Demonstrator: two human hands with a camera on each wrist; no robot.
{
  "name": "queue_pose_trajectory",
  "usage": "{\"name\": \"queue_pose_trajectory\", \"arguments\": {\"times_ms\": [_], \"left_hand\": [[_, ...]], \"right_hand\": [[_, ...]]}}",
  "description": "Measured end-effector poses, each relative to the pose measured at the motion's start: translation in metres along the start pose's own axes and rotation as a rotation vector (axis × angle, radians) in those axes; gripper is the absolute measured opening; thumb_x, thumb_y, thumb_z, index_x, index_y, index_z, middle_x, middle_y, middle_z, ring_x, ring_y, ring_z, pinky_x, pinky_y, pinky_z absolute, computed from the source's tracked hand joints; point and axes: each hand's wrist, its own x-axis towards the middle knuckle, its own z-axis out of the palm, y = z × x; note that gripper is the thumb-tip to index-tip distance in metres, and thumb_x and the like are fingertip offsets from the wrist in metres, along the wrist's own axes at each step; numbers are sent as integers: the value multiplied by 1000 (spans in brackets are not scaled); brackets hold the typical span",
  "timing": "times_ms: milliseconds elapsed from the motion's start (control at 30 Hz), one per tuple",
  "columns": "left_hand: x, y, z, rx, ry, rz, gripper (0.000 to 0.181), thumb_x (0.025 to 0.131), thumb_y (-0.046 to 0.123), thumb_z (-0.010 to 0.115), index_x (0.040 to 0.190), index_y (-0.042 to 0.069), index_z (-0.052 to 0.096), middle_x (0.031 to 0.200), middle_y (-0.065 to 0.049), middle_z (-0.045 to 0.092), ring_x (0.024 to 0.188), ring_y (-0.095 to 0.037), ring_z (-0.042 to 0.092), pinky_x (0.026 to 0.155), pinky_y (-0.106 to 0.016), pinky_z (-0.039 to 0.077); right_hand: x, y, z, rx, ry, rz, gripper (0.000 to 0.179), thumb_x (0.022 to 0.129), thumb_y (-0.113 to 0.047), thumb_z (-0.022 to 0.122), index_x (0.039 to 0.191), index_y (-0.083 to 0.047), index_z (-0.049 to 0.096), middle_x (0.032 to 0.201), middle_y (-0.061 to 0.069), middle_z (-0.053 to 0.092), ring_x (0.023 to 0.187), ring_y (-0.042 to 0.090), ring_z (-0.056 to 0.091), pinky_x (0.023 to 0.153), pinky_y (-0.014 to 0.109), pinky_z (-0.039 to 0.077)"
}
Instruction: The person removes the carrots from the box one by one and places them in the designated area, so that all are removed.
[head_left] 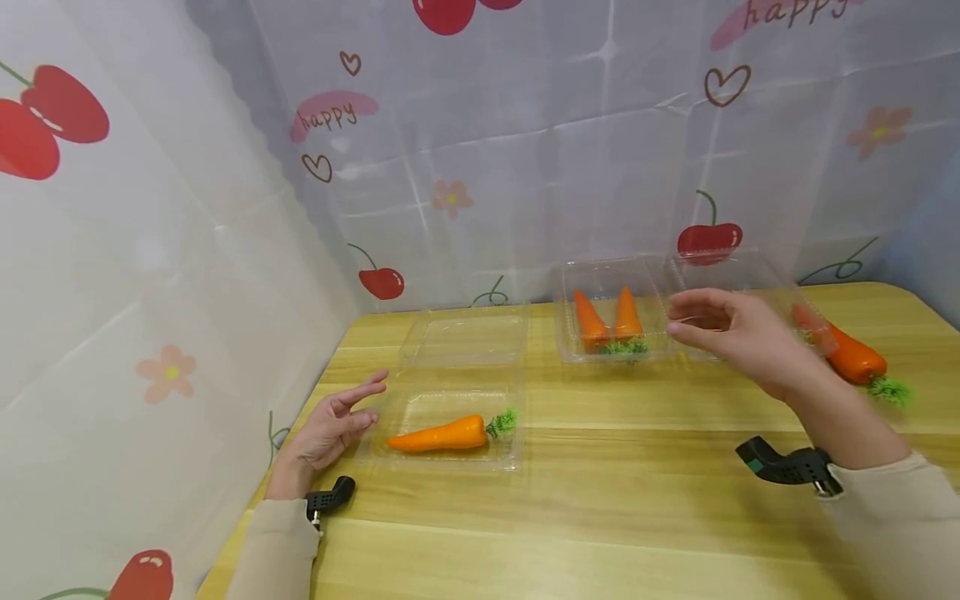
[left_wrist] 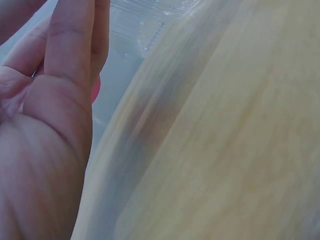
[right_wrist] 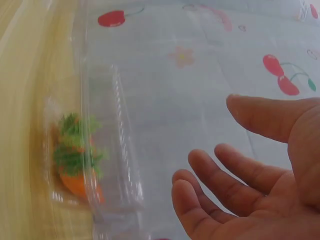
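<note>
My left hand (head_left: 333, 429) is at the left side of an unfolded clear plastic clamshell box (head_left: 517, 429), fingers loosely extended and nothing in its grasp. One toy carrot (head_left: 446, 435) with a green leafy top lies in that box's near half. Farther back on the right, a second clear clamshell (head_left: 561, 325) holds two carrots (head_left: 628, 315), tops toward me. Over its raised clear lid (head_left: 772, 287) hovers my right hand (head_left: 738, 333), thumb and fingers spread apart. In the right wrist view, that hand (right_wrist: 250, 200) has only air between its fingers, the lid beside it.
Another carrot (head_left: 855, 354) lies on the wooden table (head_left: 600, 500) at the right, partly behind the lid and my forearm. A cherry-printed curtain (head_left: 525, 167) hangs behind the table and along its left side. Each wrist wears a black camera mount (head_left: 787, 464).
</note>
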Motion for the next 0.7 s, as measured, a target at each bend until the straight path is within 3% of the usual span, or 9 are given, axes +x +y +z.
{"name": "queue_pose_trajectory", "arguments": {"times_ms": [67, 167, 300, 400, 533, 700], "left_hand": [[0, -1, 0, -5, -2, 0, 51, 101, -18, 44, 151, -13, 39, 172, -2, 25, 94, -8, 67, 88, -18, 59], [0, -1, 0, -10, -3, -2, 51, 101, -19, 44, 151, -14, 37, 172, -1, 25, 95, -9, 68, 88, -19, 59], [0, 1, 2, -2, 34, -23, 51, 100, -19, 45, 151, -15, 37, 171, 0, 28, 97, -8, 69, 88, -19, 59], [-1, 1, 3, -5, 39, -26, 51, 100, -18, 47, 150, -15, 38, 171, 0, 28, 99, -7, 69, 89, -19, 59], [-1, 1, 2, -19, 4, -4, 51, 100, -18, 46, 150, -15, 37, 172, -2, 25, 97, -8, 68, 89, -19, 59], [0, 2, 1, -23, -14, 1, 51, 101, -18, 45, 151, -15, 37, 172, -2, 24, 100, -8, 68, 90, -19, 59]], "right_hand": [[1, -6, 5, 4, -47, -10, 55, 103, -33, 65, 147, -4, 51, 137, 13, 62, 101, -11, 58, 83, 9, 51], [4, -14, 12, 31, -103, -26, 54, 103, -31, 65, 148, -6, 51, 144, 17, 58, 108, -5, 59, 87, 10, 51], [8, -22, 21, 87, -167, -42, 50, 103, -30, 66, 146, -9, 53, 144, 15, 58, 121, 15, 60, 91, 16, 53], [12, -26, 29, 135, -226, -57, 49, 102, -29, 67, 144, -9, 54, 143, 15, 58, 126, 28, 59, 97, 28, 56], [21, -32, 41, 178, -300, -74, 49, 100, -28, 69, 144, -8, 55, 142, 15, 59, 128, 32, 59, 105, 44, 54], [33, -41, 59, 205, -374, -89, 52, 99, -24, 72, 144, -4, 54, 142, 18, 59, 129, 33, 58, 105, 41, 55]]}}
